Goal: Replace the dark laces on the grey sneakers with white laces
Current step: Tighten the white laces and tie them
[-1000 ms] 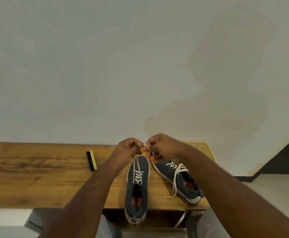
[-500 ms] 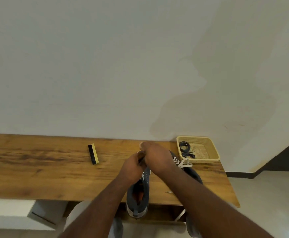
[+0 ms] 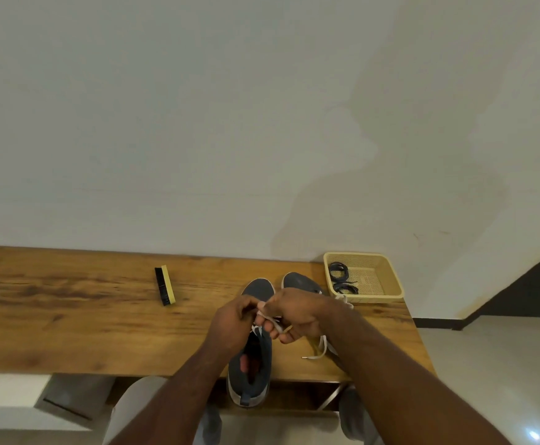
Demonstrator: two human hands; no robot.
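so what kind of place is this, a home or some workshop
Probably a home, perhaps an entryway or hall: a plain wooden bench against a painted, stained wall, a tiled floor, a shoe brush and a small basket of dark laces. No workshop tools show.

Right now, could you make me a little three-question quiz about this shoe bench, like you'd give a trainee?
1. True or false: the dark laces lie inside the yellow basket.
2. What does the right hand pinch? A) the brush B) a white lace C) the basket
3. Fill in: the brush lies on the wooden bench, to the ____ of both sneakers as the camera sees it.

Key
1. True.
2. B: both it and the left hand hold the white lace above the nearer sneaker.
3. Left.
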